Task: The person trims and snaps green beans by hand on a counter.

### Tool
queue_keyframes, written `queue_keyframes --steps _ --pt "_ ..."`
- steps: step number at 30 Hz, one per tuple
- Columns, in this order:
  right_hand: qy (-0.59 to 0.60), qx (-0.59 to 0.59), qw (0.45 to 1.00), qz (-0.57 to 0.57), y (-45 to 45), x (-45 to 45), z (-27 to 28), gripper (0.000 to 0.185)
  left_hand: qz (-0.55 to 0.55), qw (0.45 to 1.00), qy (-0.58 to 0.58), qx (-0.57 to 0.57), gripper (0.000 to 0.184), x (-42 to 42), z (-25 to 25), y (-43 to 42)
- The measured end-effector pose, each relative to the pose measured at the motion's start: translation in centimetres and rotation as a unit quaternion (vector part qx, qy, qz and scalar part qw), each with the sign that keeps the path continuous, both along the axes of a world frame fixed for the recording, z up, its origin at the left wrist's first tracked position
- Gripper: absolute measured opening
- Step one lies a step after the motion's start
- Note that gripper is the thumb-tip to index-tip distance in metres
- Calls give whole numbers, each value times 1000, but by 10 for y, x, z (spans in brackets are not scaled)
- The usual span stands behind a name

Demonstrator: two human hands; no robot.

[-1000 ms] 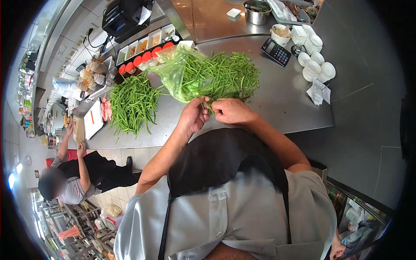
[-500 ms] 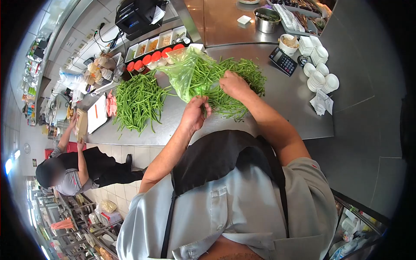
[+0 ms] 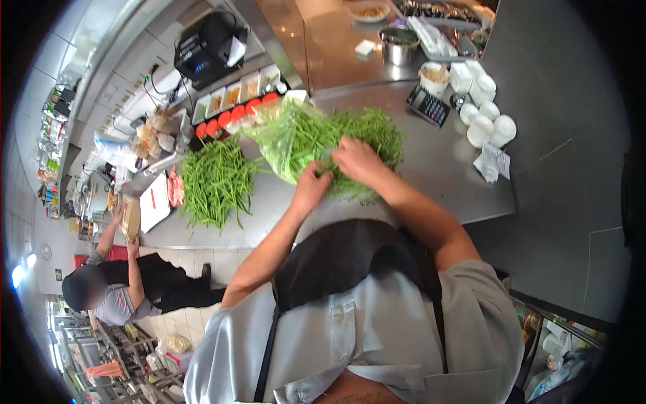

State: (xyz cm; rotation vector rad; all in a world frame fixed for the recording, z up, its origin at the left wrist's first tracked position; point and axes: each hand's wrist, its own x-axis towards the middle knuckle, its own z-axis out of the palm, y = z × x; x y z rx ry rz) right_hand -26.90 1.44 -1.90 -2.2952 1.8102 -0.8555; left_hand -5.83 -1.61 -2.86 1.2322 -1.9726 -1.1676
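Observation:
A heap of long thin green stalks lies on the steel counter, partly in a clear greenish plastic bag. At its near edge my left hand is closed, its fingertips pinching at stalks beside the bag's mouth. My right hand rests over the heap, fingers curled down onto stalks close to my left fingertips. What exactly lies between the fingers is small and partly hidden. To the left, a second pile of cut green stalks sits loose on the counter.
Red-lidded jars and a row of ingredient trays line the back. At right stand a calculator, a white tub, stacked white cups and papers. A co-worker holds a box at far left.
The view has shifted, so the counter sits lower in it. My hands have come closer together, the right one moving in beside the left over the stalks.

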Motion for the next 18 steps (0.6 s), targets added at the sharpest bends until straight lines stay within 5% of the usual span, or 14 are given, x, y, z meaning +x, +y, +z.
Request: queue_keyframes --steps 3,12,18 --pt "-31 -73 996 39 20 5 8 10 -32 991 -121 -51 28 -4 23 15" --pt "-200 33 979 13 56 -6 18 7 -61 981 -131 -131 23 8 44 33" --pt "-192 95 977 -14 75 9 37 9 -98 975 -142 -139 23 14 43 36"
